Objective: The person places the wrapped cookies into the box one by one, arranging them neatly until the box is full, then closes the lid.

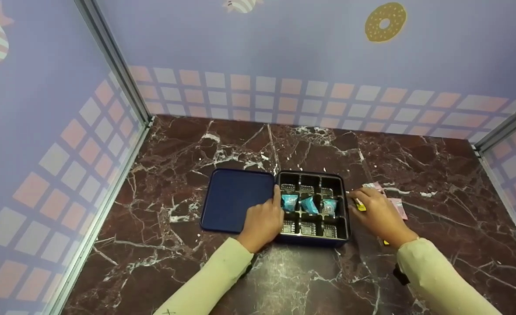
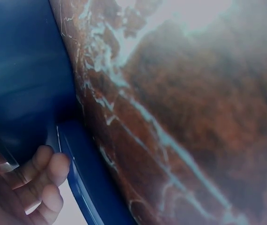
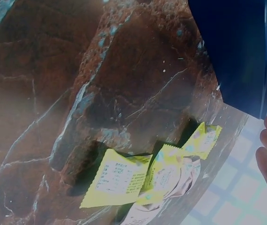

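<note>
A dark blue tin (image 1: pixel 312 240) with a black divided insert lies on the table. Its middle row holds blue-wrapped candies (image 1: pixel 309 204), one per compartment. My left hand (image 1: pixel 262 221) rests at the tin's left side, index finger stretched along the rim where the blue lid (image 1: pixel 238 199) adjoins. In the left wrist view its other fingertips (image 2: pixel 58 166) bend loosely beside the tin wall. My right hand (image 1: pixel 378 214) is at the tin's right side, fingers slightly bent near its wall, with no item visible in its grasp. Yellow-wrapped candies (image 3: pixel 119 178) lie below that hand.
Pink packets (image 1: pixel 398 208) lie on the dark marbled table (image 1: pixel 174 267) to the right of the tin, partly behind my right hand. Lilac panels (image 1: pixel 262 48) with printed squares wall the table at the back and both sides, with metal posts (image 1: pixel 122 65) at the corners.
</note>
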{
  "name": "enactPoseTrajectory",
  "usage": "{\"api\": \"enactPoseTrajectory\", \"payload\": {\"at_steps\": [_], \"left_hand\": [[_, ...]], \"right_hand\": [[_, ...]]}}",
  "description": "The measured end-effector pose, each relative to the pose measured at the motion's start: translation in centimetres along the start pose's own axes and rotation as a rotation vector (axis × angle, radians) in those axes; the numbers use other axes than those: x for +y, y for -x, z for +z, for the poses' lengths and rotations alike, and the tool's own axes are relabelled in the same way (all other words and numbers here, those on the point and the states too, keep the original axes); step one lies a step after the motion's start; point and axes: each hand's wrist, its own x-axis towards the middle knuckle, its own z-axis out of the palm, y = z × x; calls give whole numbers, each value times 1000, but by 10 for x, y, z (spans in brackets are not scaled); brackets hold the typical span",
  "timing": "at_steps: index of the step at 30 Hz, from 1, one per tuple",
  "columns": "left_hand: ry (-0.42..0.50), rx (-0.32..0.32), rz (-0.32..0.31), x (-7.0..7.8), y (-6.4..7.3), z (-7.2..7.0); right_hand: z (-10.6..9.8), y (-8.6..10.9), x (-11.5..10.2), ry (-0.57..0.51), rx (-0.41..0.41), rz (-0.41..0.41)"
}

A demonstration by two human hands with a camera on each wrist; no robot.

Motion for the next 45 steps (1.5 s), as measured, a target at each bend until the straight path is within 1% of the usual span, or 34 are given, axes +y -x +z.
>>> {"api": "enactPoseTrajectory", "payload": {"at_steps": [6, 9, 12, 16, 19, 21, 30, 36, 39, 42, 45], "left_hand": [[-1, 43, 6, 1, -1, 2], [-8, 56, 9, 1, 0, 3], [-17, 74, 9, 0, 0, 3], [-21, 93, 9, 0, 0, 2], [-17, 85, 10, 0, 0, 2], [-14, 75, 9, 0, 0, 2], [7, 61, 9, -1, 0, 3], [35, 18, -9, -1, 0, 3], [29, 9, -12, -1, -1, 3], [21, 19, -9, 0, -1, 2], [13, 34, -5, 0, -1, 1]], "right_hand": [[-4, 4, 5, 34, -20, 45], [-6, 6, 7, 34, -35, 66], [-7, 7, 9, 40, -40, 64], [-6, 10, 12, 43, -18, 39], [-6, 12, 15, 37, -7, 26], [-7, 13, 17, 37, -12, 30], [-10, 21, 21, 39, -77, 116], [-11, 27, 27, 52, -97, 138], [-12, 30, 30, 57, -99, 147], [-12, 33, 33, 90, -86, 153], [-13, 35, 33, 153, -69, 164]]}}
